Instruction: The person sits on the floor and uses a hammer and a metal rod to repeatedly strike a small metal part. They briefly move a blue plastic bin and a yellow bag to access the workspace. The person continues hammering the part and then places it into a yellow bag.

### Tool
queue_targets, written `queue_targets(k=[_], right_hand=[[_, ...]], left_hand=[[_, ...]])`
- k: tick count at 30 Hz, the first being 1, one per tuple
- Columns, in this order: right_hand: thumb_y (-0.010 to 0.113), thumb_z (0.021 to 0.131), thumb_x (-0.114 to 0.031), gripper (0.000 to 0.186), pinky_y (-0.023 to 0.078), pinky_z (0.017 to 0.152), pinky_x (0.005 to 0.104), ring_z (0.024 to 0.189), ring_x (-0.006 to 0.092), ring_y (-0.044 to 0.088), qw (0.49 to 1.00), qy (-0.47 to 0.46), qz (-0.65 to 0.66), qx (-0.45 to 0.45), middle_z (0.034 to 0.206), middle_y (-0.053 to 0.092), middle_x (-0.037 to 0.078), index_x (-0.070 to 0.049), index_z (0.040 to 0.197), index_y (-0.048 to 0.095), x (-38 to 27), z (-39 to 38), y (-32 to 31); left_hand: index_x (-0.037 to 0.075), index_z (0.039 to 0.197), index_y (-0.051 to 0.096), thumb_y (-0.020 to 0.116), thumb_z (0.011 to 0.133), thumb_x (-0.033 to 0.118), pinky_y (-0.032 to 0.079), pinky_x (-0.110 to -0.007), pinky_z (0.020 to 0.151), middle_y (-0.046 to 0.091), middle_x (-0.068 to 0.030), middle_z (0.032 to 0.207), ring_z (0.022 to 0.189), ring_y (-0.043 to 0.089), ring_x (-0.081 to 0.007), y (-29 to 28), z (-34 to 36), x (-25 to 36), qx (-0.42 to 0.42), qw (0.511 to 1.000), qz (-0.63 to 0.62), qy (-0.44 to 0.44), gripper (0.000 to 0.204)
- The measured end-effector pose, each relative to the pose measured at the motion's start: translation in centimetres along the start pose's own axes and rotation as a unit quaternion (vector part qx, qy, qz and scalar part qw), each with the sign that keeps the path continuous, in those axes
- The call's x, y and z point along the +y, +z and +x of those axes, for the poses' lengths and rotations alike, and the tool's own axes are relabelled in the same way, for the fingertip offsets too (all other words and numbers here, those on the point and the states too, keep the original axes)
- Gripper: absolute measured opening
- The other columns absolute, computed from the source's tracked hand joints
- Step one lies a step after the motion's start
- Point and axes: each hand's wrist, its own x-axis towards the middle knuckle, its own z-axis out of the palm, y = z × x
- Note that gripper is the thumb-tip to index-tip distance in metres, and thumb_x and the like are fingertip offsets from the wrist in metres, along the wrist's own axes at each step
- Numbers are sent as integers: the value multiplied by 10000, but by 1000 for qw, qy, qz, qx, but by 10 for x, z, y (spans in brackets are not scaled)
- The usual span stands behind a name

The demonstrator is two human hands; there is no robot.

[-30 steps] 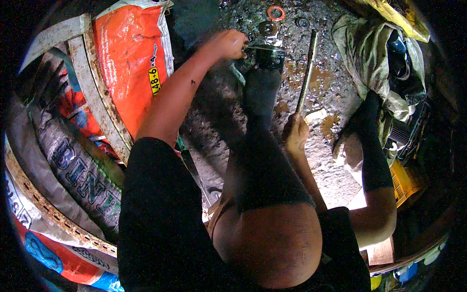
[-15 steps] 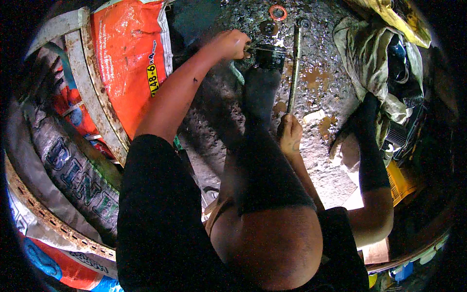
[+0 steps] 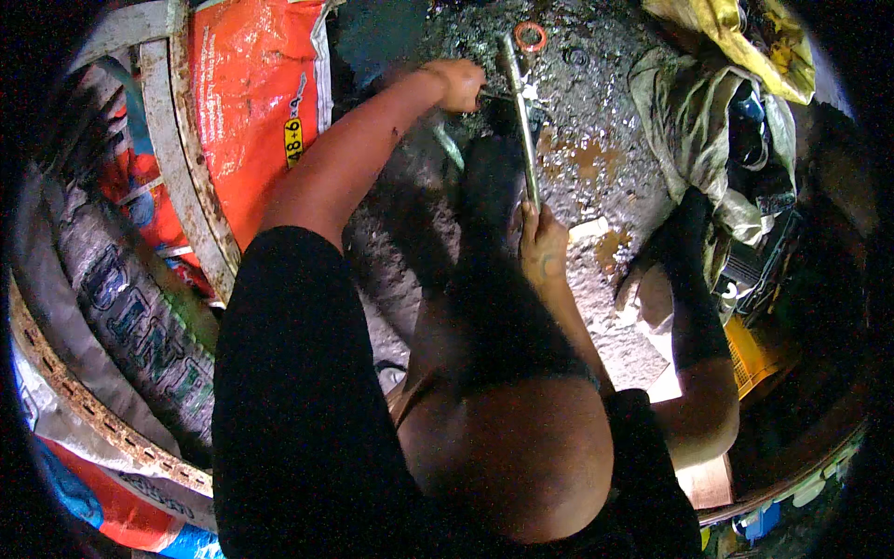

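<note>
The long metal rod [image 3: 521,121] has swung since a moment ago: a second back it leaned off to the person's right at its far end, and now it stands close to straight away from the body, its far tip just below the orange ring [image 3: 532,36] lying on the gritty ground [image 3: 605,121]. That swing looks to me like a turn of a lever or wrench about the spot where the left hand works. The rod's long axis runs from the right hand [image 3: 543,247] near the knee up and away toward the ring, tilted only slightly to the person's left at the top. The right hand is closed round the rod's near end. The left hand [image 3: 458,84], arm stretched out, is curled shut just beside the rod's upper part, on some small dark fitting I cannot make out; the two hands are well apart, one at each end of the rod. An orange sack [image 3: 251,112] lies to the left beside a rusty curved metal rim [image 3: 191,186], and crumpled cloth [image 3: 689,130] is heaped to the right.
</note>
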Motion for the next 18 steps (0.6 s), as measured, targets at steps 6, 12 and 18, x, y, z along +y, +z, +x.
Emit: queue_targets(k=[6, 12, 18], right_hand=[[495, 976, -301, 430, 478, 549, 477, 591, 434, 608, 973, -130, 133, 136, 722, 615, 280, 105, 1101, 559, -1, -19, -7], [418, 1001, -341, 432, 419, 502, 444, 527, 386, 557, 990, -52, 93, 89, 625, 561, 222, 41, 886, 584, -1, -4, -11], [453, 993, -317, 358, 454, 561, 480, 597, 439, 580, 974, -92, 156, 133, 682, 602, 217, 13, 980, 592, 13, -19, 5]], left_hand=[[47, 999, 682, 716, 715, 315, 542, -461, 828, 680, -206, 989, 947, 655, -375, -5, 1, 4, -47, 999, 6, -16, 392], [31, 1000, 678, 652, 707, 251, 539, -462, 836, 678, -212, 1010, 958, 654, -368, -21, 8, 20, -120, 992, 21, -44, 368], [14, 969, 685, 640, 694, 203, 551, -474, 780, 693, -209, 935, 881, 667, -390, -2, 12, 3, -67, 997, 42, -21, 337]])
